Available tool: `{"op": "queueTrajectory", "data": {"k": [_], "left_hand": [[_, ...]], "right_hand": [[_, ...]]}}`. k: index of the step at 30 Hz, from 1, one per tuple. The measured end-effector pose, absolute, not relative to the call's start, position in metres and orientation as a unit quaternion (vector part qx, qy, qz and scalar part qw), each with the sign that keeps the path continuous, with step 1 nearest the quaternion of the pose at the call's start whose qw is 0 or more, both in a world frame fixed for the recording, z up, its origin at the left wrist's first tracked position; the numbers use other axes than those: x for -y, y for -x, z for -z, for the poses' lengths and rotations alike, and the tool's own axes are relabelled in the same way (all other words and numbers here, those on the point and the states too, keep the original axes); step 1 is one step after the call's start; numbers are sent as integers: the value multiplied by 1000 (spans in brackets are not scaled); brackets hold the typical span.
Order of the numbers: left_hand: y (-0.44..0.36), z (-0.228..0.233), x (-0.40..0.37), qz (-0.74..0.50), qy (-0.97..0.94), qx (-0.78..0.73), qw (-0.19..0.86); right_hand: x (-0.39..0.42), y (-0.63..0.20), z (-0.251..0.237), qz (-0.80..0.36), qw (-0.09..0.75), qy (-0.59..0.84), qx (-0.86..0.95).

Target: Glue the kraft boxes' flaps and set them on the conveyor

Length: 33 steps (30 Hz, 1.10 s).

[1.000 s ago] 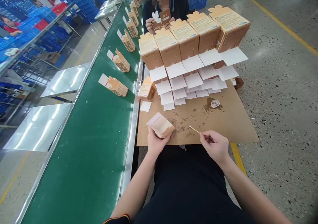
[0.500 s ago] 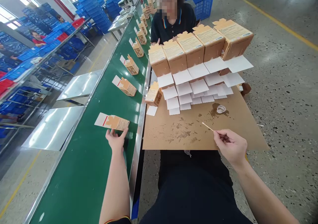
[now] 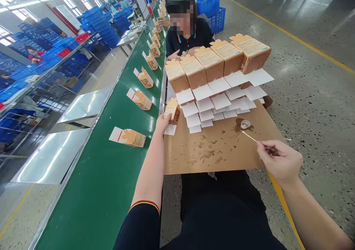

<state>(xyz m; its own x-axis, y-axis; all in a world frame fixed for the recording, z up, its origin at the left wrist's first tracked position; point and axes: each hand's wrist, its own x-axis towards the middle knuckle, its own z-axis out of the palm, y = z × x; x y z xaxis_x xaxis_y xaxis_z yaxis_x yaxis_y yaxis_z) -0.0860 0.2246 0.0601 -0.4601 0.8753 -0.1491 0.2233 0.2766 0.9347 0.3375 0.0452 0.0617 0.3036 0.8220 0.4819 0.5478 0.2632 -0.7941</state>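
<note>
A: Where does the carton (image 3: 175, 114) lie?
B: At the left edge of the cardboard sheet (image 3: 233, 159), its white flap (image 3: 169, 130) spread toward the near side.
A: How do the hands stand?
B: The left hand (image 3: 163, 123) sets its thumb against the carton's left side; its other fingers are hidden, so whether it is clamped there cannot be told. The right hand (image 3: 280, 161) pinches the cotton swab (image 3: 250, 136), the tip just to the near side of the clear cup (image 3: 245, 124).
A: What does good handling call for?
B: Probably light, even pressure on the carton's side walls, which look easy to dent, with fingers off the flap. The swab seems best pinched well back, its tip clear of printed faces.
A: And the surroundings?
B: Stacked cartons (image 3: 213, 70) stand just right of the carton, white flaps facing near. The green belt (image 3: 91, 198) on the left carries further cartons; a co-worker (image 3: 201, 39) sits beyond the stack.
</note>
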Motion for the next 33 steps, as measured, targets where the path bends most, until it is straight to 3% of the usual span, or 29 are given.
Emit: {"op": "queueTrajectory", "data": {"k": [3,8,13,22,33], "left_hand": [[86,-48,-194,-475,-370,-716,353],[92,-35,-84,-613,-276,-605,425],[76,-39,-18,-583,-292,-546,526],[39,-32,-31,-556,-345,-572,494],[33,-18,-37,-557,-341,-588,478]], "right_hand": [[-46,-349,-58,-99,550,607,565],[-54,-373,-53,-82,548,630,545],[-77,-377,-48,-95,472,664,572],[-102,-376,-39,-125,368,679,623],[-89,-363,-48,-108,435,639,625]]}}
